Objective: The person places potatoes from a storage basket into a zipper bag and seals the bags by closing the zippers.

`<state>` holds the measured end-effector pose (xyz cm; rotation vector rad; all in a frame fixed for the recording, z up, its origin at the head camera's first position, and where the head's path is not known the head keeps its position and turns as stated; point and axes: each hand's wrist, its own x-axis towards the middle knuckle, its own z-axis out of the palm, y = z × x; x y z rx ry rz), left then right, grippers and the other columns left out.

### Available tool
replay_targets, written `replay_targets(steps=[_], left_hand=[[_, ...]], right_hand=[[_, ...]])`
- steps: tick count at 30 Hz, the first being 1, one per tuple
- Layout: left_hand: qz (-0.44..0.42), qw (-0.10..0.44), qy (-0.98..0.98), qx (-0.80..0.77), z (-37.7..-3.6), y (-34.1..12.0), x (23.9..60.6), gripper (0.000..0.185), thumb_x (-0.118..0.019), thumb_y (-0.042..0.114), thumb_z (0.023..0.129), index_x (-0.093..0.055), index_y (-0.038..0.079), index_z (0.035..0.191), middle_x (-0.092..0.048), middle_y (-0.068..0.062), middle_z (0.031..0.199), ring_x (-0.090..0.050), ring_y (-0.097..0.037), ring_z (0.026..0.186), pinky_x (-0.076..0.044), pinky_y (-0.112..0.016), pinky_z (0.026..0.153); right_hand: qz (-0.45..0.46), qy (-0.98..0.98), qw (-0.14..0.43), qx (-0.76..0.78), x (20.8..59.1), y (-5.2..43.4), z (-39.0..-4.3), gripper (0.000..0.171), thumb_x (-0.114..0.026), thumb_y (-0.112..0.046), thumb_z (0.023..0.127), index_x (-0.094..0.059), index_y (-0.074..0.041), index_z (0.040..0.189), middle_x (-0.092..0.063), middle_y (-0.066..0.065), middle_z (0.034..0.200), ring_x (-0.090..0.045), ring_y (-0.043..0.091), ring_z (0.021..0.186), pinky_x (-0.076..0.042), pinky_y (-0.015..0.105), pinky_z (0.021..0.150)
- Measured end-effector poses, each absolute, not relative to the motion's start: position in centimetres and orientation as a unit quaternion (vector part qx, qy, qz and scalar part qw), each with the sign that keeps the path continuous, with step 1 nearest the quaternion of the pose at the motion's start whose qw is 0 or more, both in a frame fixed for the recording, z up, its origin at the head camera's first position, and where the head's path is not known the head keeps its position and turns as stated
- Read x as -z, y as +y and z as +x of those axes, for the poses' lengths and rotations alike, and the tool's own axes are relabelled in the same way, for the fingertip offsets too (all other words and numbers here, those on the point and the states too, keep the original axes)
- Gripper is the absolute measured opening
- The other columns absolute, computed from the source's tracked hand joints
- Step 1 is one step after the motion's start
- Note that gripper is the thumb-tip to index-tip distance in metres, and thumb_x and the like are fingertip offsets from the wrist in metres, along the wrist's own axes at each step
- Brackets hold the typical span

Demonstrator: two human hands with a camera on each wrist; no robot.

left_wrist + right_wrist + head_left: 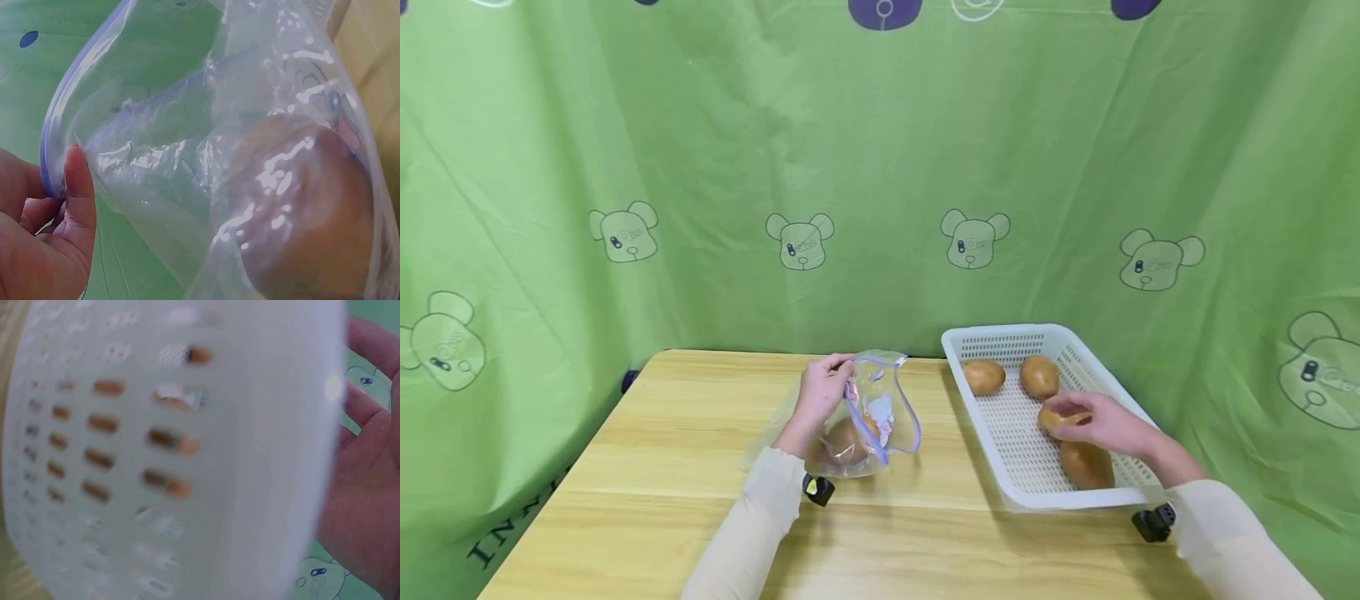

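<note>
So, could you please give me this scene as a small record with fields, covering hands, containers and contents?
left hand: pinches the rim of the clear, purple-edged plastic bag
right hand: inside the white perforated plastic basket, at one brown oval item; whether it grips is unclear
basket contents: four brown oval items, counting that one
bag contents: at least one similar brown item
bag mouth: open
surface: light wood-grain table
backdrop: green cloth

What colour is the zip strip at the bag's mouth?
Bluish purple: the zip strip shows best in the left wrist view.
</note>
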<state>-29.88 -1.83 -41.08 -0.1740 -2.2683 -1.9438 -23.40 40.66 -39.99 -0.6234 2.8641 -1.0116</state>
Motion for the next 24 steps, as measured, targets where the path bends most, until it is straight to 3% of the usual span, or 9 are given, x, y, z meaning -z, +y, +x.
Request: replay_targets(steps=[7,14,24], left_hand=[[-0.062,0.083,-0.763,0.638,-30.1,-1.7,41.4,0.021,-0.057,0.009,0.093,-0.069,0.001,0.108,-0.061,-0.008,0.083,-0.053,-0.008,0.06,-0.05,-0.018,0.053],[-0.059,0.081,-0.765,0.637,-30.0,-1.6,41.4,0.021,-0.056,0.01,0.093,-0.069,0.002,0.109,-0.061,-0.009,0.085,-0.053,-0.009,0.062,-0.049,-0.018,0.054],[-0.05,0.071,-0.763,0.64,-30.2,-1.6,41.5,0.022,-0.056,0.011,0.094,-0.069,0.004,0.111,-0.06,-0.009,0.086,-0.052,-0.008,0.06,-0.047,-0.018,0.052]], right_hand=[[-0.192,0.929,0.049,0.313,41.4,42.4,-23.5,0.056,-0.075,-0.019,0.08,-0.054,0.007,0.125,-0.058,0.023,0.119,-0.055,0.041,0.107,-0.051,0.037,0.085],[-0.186,0.929,0.078,0.31,42.2,43.5,-23.7,0.06,-0.074,-0.02,0.081,-0.051,0.011,0.126,-0.054,0.028,0.124,-0.049,0.046,0.114,-0.046,0.053,0.092],[-0.21,0.937,0.076,0.27,43.2,44.1,-23.9,0.052,-0.074,-0.019,0.081,-0.056,0.009,0.12,-0.059,0.025,0.117,-0.052,0.042,0.109,-0.05,0.042,0.088]])
